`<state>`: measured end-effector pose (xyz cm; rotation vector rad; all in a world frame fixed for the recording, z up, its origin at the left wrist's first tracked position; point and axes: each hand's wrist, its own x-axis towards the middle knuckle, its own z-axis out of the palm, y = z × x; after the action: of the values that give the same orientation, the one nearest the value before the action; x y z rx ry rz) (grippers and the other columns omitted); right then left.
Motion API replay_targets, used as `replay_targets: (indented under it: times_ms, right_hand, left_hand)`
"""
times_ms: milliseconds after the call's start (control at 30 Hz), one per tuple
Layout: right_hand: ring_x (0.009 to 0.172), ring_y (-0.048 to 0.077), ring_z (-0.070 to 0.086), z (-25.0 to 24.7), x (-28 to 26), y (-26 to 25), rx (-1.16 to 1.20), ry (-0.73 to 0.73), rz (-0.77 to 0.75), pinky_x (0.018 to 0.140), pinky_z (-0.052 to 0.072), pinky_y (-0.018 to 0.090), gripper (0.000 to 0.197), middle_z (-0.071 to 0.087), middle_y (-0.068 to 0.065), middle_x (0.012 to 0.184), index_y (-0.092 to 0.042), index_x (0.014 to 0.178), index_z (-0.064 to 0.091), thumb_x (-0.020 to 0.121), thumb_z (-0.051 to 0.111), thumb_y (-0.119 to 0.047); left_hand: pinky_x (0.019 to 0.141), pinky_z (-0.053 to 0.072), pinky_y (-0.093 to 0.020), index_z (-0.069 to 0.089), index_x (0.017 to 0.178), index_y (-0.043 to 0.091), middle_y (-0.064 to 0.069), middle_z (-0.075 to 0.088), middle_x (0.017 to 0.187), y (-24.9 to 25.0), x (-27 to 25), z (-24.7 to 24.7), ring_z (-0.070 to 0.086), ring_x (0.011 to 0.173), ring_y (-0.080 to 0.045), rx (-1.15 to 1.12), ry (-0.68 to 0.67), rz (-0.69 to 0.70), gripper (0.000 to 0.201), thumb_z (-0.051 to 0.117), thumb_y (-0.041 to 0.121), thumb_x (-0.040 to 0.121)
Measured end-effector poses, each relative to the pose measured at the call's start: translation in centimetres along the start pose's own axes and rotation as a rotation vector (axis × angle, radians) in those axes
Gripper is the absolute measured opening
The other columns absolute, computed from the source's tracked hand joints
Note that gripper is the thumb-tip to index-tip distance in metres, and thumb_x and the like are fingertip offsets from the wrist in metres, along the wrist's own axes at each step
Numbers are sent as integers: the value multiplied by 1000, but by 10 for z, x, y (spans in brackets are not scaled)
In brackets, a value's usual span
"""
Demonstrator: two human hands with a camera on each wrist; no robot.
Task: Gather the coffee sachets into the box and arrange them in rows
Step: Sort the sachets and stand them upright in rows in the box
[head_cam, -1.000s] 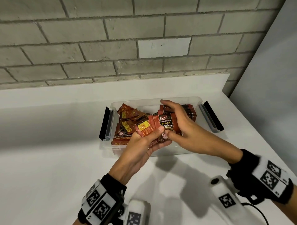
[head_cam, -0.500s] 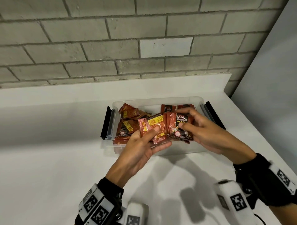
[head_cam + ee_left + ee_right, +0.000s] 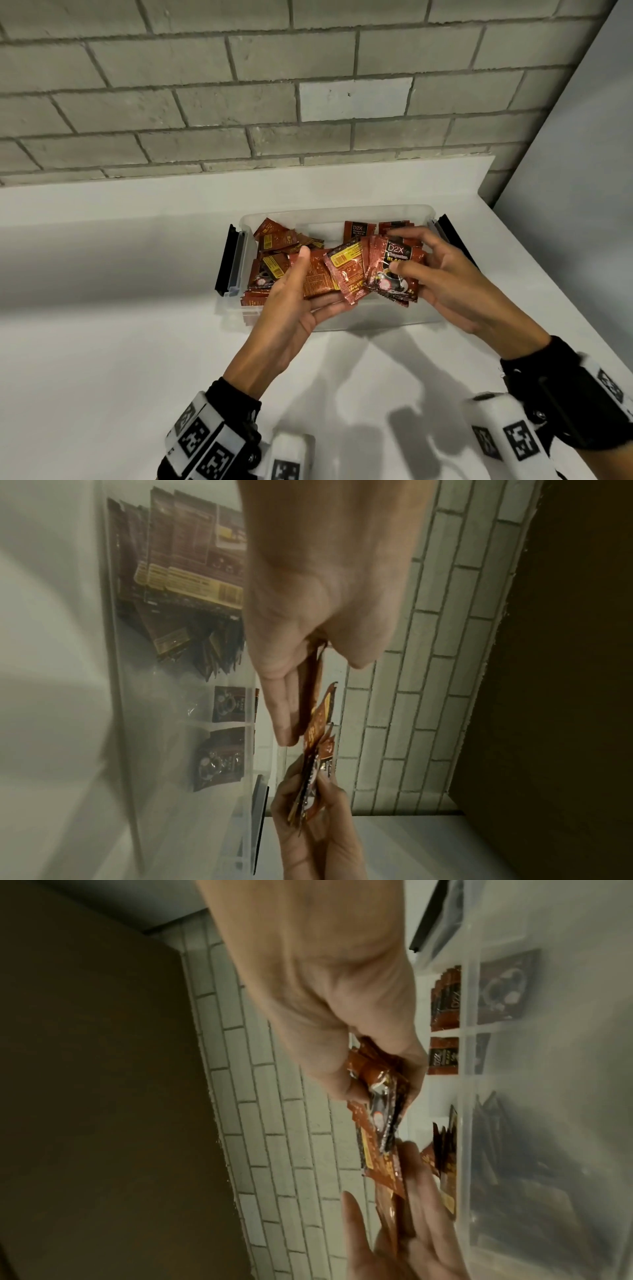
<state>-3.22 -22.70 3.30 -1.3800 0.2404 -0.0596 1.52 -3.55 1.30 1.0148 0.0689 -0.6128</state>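
Note:
A clear plastic box (image 3: 376, 317) with black side latches stands on the white counter. Red-brown coffee sachets (image 3: 274, 251) lie in a loose heap in its left half, and a few sachets (image 3: 354, 230) stand upright at the back right. Over the box my left hand (image 3: 320, 284) holds a few fanned sachets (image 3: 347, 274) between palm and thumb. Just to their right, my right hand (image 3: 400, 255) grips a neat stack of sachets (image 3: 394, 277) with a D2X Black front on top. In the right wrist view the stack (image 3: 385, 1096) sits pinched between thumb and fingers.
A grey brick wall (image 3: 239, 85) rises behind the counter's white upstand. A grey panel (image 3: 582, 171) closes off the right side, where the counter edge (image 3: 565, 301) runs diagonally. Bare white counter (image 3: 102, 342) lies to the left and in front of the box.
My right hand has drawn its stack to the right, away from the left hand's sachets. The left hand has moved slightly left and its sachets now lie fanned out.

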Motion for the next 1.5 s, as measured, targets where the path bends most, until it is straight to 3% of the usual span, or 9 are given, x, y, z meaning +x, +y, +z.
replay_targets:
  times_ms: [233, 400, 467, 600, 733, 867, 1033, 1300, 1500]
  right_hand:
    - [88, 20, 69, 2, 2, 13, 142, -4, -12, 72, 59, 31, 41, 66, 9, 108, -16, 119, 56, 86, 56, 8]
    - [101, 12, 62, 2, -7, 13, -224, -66, -417, 82, 54, 27, 46, 64, -15, 106, -27, 117, 53, 86, 59, 7]
    - [98, 13, 61, 0, -14, 10, -384, -126, -570, 80, 52, 23, 51, 60, -19, 109, -37, 117, 52, 86, 62, 1]
    - [110, 5, 59, -8, -24, 3, -740, -207, -772, 88, 46, 17, 46, 54, -27, 120, -40, 123, 47, 88, 60, -13]
    - [109, 11, 60, -17, -26, 8, -624, -198, -603, 88, 47, 19, 50, 58, -21, 116, -45, 123, 47, 89, 62, -11]
    - [104, 12, 63, -20, -24, 13, -254, -123, -337, 79, 54, 23, 45, 64, -12, 108, -24, 121, 50, 82, 60, -3]
    - [92, 18, 67, -13, -21, 13, 153, -130, -70, 72, 57, 30, 43, 68, 1, 102, -21, 112, 56, 74, 59, 0]
    - [94, 18, 67, 2, -14, 17, 175, -127, 73, 77, 57, 29, 40, 66, 7, 109, -17, 120, 49, 85, 55, 2]
    - [100, 24, 63, 5, -11, 21, 230, -46, 137, 82, 53, 31, 36, 60, 19, 123, -13, 120, 48, 88, 53, 3]
  left_hand:
    - [93, 51, -47, 46, 134, 18, -25, 61, 123, -1, -4, -3, 60, 110, -44, -152, -144, -200, 59, 35, 57, 91]
    - [78, 59, -40, 49, 127, -1, -37, 59, 116, 2, -4, -6, 66, 97, -43, -224, -238, -340, 63, 68, 33, 77]
    - [72, 60, -39, 56, 121, -7, -39, 58, 115, 6, -3, -11, 69, 92, -41, -297, -287, -337, 76, 88, 15, 56]
    - [67, 59, -28, 72, 106, 2, -27, 66, 111, 13, -1, -18, 71, 89, -31, -175, -290, -231, 64, 90, -2, 45]
    - [64, 59, -25, 62, 119, 14, -16, 71, 105, 17, 1, -17, 72, 83, -20, -63, -168, -100, 56, 61, -9, 67]
    - [64, 59, -27, 59, 117, 17, -8, 73, 100, 17, 0, -15, 71, 83, -17, 36, -83, 69, 62, 66, -9, 62]
    - [70, 58, -23, 61, 117, 3, -14, 70, 110, 7, 0, -9, 70, 90, -20, 80, -49, 81, 57, 69, -9, 62]
    - [73, 55, -19, 66, 101, 11, -4, 73, 98, -2, -4, 3, 69, 90, -13, 165, -149, 50, 38, 69, -1, 66]
    - [84, 54, -45, 57, 90, 7, -20, 65, 104, 2, 1, 4, 64, 92, -24, 16, 7, 80, 7, 57, 0, 88]
